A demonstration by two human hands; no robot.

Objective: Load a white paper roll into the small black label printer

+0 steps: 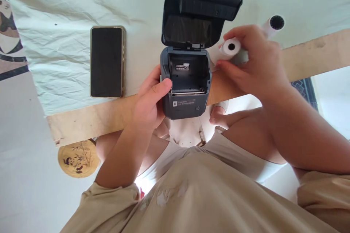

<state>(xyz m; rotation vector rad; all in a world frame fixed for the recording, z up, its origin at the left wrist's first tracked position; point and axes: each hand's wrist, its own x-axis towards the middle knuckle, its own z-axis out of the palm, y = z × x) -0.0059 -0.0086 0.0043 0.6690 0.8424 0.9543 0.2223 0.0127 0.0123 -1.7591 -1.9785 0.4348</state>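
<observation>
Head view shows the left hand [150, 103] gripping the open printer [186, 80] on the desk [68, 62]. Right hand [254, 62] pinches a paper roll [230, 48] beside it.

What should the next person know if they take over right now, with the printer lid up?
Left hand: grips the printer's left side, thumb on its top edge, steadying it on the wooden board.
Right hand: holds a paper roll just right of the printer, not yet inside.
Lid: swung fully open; the paper bay looks empty.
A second roll lies behind the right hand. A phone lies face up, screen dark, left of the printer.
Done: lid open, roll in hand.
Left: the roll is still outside the bay and the lid is still up.
</observation>
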